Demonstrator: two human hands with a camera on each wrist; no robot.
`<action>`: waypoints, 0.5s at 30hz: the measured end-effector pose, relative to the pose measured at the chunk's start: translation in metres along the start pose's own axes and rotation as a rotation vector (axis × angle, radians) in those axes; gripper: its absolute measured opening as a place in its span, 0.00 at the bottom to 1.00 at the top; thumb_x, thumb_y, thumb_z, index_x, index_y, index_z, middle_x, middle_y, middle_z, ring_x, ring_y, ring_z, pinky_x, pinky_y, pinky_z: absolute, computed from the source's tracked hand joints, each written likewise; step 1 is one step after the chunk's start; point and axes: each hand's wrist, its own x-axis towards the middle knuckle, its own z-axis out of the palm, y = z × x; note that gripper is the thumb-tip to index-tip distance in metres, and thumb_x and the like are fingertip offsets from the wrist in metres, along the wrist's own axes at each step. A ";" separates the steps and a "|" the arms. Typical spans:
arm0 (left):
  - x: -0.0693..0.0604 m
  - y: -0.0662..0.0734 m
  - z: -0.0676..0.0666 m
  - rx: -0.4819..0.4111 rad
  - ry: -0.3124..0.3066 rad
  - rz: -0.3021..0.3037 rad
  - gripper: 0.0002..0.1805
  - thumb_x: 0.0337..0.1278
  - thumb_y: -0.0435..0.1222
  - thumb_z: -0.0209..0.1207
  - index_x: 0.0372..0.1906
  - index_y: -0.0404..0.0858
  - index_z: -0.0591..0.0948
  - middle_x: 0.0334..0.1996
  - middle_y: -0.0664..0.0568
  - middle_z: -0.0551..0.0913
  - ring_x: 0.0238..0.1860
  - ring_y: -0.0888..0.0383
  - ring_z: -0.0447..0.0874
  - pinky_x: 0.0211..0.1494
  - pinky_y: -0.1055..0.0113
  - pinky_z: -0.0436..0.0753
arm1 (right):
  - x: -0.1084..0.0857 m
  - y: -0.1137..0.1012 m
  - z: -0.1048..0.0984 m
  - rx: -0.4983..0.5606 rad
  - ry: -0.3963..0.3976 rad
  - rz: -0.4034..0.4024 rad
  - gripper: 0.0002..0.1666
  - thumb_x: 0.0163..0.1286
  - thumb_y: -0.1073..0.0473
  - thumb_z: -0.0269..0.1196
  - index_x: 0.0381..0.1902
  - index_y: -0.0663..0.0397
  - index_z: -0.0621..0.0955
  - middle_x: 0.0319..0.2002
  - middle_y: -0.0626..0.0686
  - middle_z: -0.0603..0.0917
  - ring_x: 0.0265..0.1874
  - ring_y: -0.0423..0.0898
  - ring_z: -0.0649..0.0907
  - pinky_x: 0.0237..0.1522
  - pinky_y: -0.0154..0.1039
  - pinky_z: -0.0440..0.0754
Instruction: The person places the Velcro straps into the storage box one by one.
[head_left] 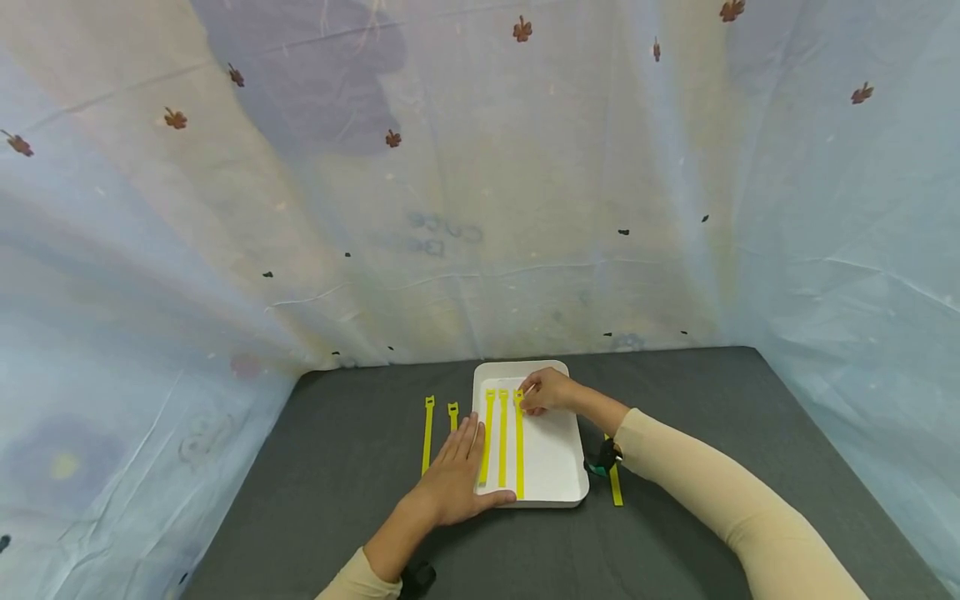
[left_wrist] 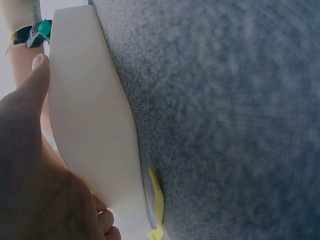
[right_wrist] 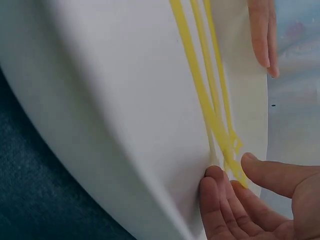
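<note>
A white rectangular tray [head_left: 555, 467] lies on the dark cloth with three yellow cable straps [head_left: 503, 433] lengthwise inside it. My right hand [head_left: 547, 392] reaches over the tray's far part and pinches the slotted head of the rightmost cable strap [right_wrist: 207, 110] between thumb and fingers. That strap runs toward the tray's near wall. My left hand [head_left: 453, 483] rests against the tray's near left corner, fingers straight along the left side and thumb along the near edge. In the left wrist view the thumb touches the tray's outer wall [left_wrist: 95, 100].
Left of the tray, two more yellow straps lie on the cloth: a long one [head_left: 428, 429] and one [head_left: 453, 410] partly behind the left hand. Another strap [head_left: 616, 485] lies to the right, partly under the right forearm. A patterned sheet [head_left: 480, 208] hangs behind the table.
</note>
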 end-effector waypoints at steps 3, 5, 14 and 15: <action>0.000 0.001 -0.001 -0.005 0.000 -0.002 0.70 0.60 0.80 0.53 0.87 0.32 0.48 0.88 0.40 0.40 0.88 0.43 0.38 0.87 0.46 0.53 | -0.002 -0.001 -0.001 -0.017 0.002 -0.017 0.21 0.75 0.66 0.69 0.62 0.69 0.82 0.39 0.57 0.91 0.35 0.50 0.91 0.43 0.41 0.91; -0.001 0.001 -0.001 -0.006 0.000 -0.004 0.70 0.60 0.80 0.53 0.87 0.32 0.48 0.88 0.40 0.40 0.88 0.43 0.38 0.87 0.46 0.53 | -0.004 -0.002 -0.003 -0.025 0.008 -0.026 0.21 0.75 0.66 0.70 0.62 0.68 0.83 0.40 0.58 0.91 0.37 0.53 0.91 0.45 0.44 0.91; -0.001 0.001 -0.002 -0.008 -0.010 -0.005 0.70 0.60 0.80 0.52 0.88 0.33 0.46 0.88 0.40 0.39 0.88 0.44 0.37 0.87 0.46 0.53 | -0.020 -0.006 -0.012 -0.015 0.057 -0.120 0.19 0.76 0.66 0.69 0.60 0.70 0.82 0.42 0.61 0.90 0.45 0.62 0.90 0.50 0.53 0.90; -0.001 0.001 -0.002 -0.008 -0.014 -0.006 0.70 0.60 0.80 0.52 0.88 0.33 0.46 0.89 0.40 0.39 0.88 0.44 0.36 0.87 0.46 0.53 | -0.023 -0.007 -0.013 -0.017 0.068 -0.133 0.19 0.76 0.65 0.68 0.60 0.69 0.83 0.43 0.61 0.90 0.46 0.63 0.89 0.50 0.54 0.90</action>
